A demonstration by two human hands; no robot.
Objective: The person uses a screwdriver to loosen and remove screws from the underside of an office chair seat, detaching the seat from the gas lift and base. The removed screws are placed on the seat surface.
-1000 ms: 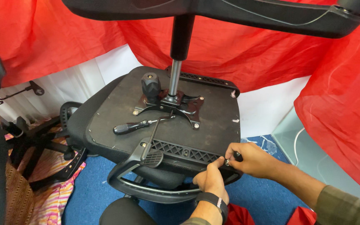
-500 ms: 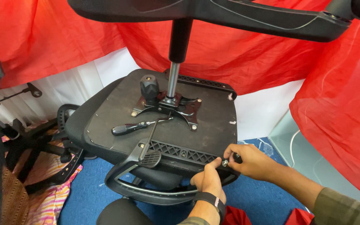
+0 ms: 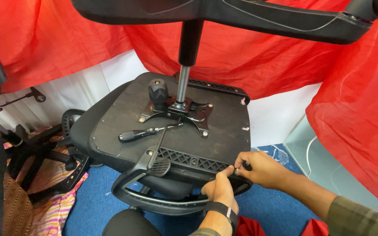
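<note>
An office chair seat lies upside down, its dark underside facing me, with a metal mechanism plate and gas cylinder rising from it. My left hand grips the near right end of the black armrest bracket, a dark band on its wrist. My right hand pinches a small black-handled tool with a metal bolt at the bracket's right corner. A black-handled screwdriver lies loose on the seat underside.
The chair's star base spans the top of the view. Red cloth hangs behind and to the right. Other black chair parts lie on patterned fabric at left. Blue carpet covers the floor.
Both hands have stayed at the bracket's right corner, with only small shifts of the fingers. The view has moved slightly.
</note>
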